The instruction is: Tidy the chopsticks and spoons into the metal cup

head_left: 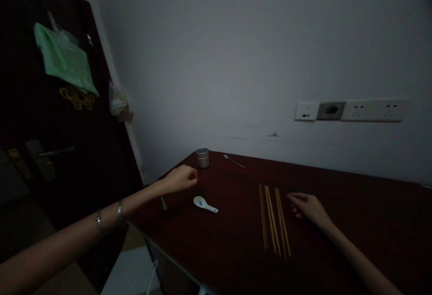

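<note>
My left hand (180,178) is over the table's left part, fingers curled down with nothing visible in them. A white ceramic spoon (205,204) with a blue mark lies just in front of it. Partly hidden below my left wrist is another light-coloured utensil (164,203). Beyond the hand stands a metal cup (203,158), and a long-handled metal spoon (233,161) lies to its right. My right hand (308,208) rests near the table, fingers loosely bent and slightly apart, holding nothing visible. Left of it, several wooden chopsticks (272,223) lie in three groups, side by side.
The dark red table (232,241) meets a white wall with sockets (373,110) at right. On the left is a dark door (101,151) with a green bag (65,59) hanging on it. A white surface with a cable (135,268) sits below the table's left edge.
</note>
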`<action>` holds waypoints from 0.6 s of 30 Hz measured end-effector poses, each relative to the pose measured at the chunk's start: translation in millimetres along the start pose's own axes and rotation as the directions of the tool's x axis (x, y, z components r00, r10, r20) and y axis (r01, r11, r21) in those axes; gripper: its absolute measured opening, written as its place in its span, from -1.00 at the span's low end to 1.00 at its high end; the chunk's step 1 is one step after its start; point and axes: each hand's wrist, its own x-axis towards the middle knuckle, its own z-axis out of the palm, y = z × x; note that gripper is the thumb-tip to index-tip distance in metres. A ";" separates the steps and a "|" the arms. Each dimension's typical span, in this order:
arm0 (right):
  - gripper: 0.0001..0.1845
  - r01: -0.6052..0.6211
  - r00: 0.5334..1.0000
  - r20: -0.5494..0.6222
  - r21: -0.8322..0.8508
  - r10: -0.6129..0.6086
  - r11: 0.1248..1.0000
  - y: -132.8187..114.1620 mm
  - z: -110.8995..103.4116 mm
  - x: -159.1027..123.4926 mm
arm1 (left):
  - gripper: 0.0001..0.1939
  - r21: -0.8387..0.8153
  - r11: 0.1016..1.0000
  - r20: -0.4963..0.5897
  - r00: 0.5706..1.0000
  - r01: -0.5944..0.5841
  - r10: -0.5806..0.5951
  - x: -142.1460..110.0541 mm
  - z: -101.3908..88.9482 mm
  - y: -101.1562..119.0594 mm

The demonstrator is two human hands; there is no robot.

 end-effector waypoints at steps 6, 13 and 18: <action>-0.71 0.006 0.999 -0.035 0.050 -0.004 0.999 14.9 -6.3 10.4 | -0.83 0.152 0.988 0.160 0.987 -0.008 -0.016 -11.2 8.2 -62.1; -0.75 0.018 0.996 -0.091 0.101 -0.009 0.995 12.0 -2.3 5.3 | -0.80 0.288 0.950 0.159 0.984 -0.121 0.077 22.2 22.5 -74.9; -0.75 0.046 0.993 -0.115 0.088 -0.035 0.995 8.8 -0.8 -0.7 | -0.80 0.321 0.912 0.117 0.966 -0.255 0.229 83.2 39.4 -39.2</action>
